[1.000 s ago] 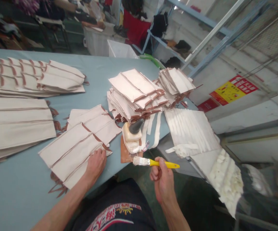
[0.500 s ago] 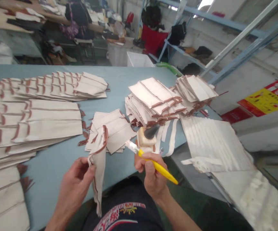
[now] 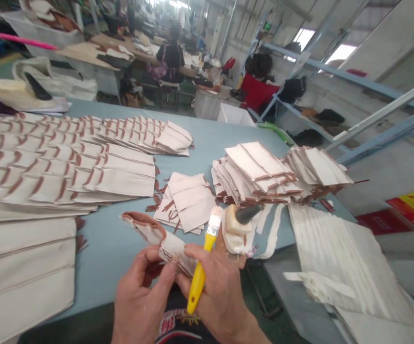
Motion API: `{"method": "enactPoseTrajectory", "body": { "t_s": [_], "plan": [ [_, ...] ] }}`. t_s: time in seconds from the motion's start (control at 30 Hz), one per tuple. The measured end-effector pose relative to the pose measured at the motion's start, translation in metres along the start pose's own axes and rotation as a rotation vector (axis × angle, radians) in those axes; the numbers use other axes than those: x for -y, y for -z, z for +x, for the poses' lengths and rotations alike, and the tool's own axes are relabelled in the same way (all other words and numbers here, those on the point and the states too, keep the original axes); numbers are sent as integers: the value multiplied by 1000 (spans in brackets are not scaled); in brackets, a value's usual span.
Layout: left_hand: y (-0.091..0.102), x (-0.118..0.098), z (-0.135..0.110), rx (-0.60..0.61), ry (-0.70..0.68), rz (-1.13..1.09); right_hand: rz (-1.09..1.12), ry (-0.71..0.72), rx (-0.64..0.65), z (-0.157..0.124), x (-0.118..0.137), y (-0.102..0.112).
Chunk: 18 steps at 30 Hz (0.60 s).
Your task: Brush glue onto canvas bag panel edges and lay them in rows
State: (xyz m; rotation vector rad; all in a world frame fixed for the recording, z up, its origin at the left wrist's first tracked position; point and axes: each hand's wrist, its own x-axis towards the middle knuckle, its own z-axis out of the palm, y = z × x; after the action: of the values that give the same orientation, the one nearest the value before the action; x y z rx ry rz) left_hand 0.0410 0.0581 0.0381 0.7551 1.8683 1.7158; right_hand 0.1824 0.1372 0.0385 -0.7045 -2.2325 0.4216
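A cream fabric piece with brown edging (image 3: 174, 243) is bent between my two hands above the table's front edge. My left hand (image 3: 144, 282) is closed on it, thumb and fingers pinching its near side. My right hand (image 3: 221, 286) grips the right end of the same piece. Across that hand lies a yellow-handled paintbrush (image 3: 200, 277), its whitish bristles pointing up and away. Just beyond the brush stands a cream block-shaped container with a dark cone on it (image 3: 237, 224). Several flat cream pieces (image 3: 192, 200) lie on the table behind the held one.
Overlapping rows of cream pieces (image 3: 121, 172) cover the table's left side. A tall stack (image 3: 257, 167) and another stack (image 3: 318, 167) stand at the right. White strips (image 3: 336, 248) lie on a lower surface at the right. A person (image 3: 171, 55) sits in the background.
My right hand has come left to grip the fabric piece, and the brush has turned more upright. The piece, earlier hanging from my left hand, is now bent between both. The view has shifted left and up.
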Motion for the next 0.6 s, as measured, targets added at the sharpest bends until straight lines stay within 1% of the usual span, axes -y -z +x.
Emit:
{"method": "enactPoseTrajectory", "body": {
  "t_s": [0.07, 0.13, 0.23, 0.3, 0.33, 0.4, 0.43, 0.5, 0.6],
  "plan": [
    [-2, 5, -4, 9, -13, -27, -42, 29, 3, -5, -1, -7],
    [-5, 11, -7, 23, -30, -24, -60, 55, -21, -10, -4, -16],
    [1, 21, -10, 62, -57, -9, -87, 39, -54, -15, -11, -29],
    [15, 30, -6, 51, -86, 22, -95, 38, -48, -18, -15, -34],
    [24, 36, -2, 22, -105, 67, -89, 49, -36, -19, -17, -34],
    [45, 49, 11, -35, -157, 222, -67, 81, -15, -21, -18, -33],
    [55, 56, 19, -41, -187, 309, -53, 91, -6, -22, -17, -32],
    [71, 67, 34, 8, -248, 435, -31, 100, 11, -22, -14, -30],
    [83, 76, 47, 64, -315, 466, -7, 105, 38, -23, -7, -28]
  ]
}}
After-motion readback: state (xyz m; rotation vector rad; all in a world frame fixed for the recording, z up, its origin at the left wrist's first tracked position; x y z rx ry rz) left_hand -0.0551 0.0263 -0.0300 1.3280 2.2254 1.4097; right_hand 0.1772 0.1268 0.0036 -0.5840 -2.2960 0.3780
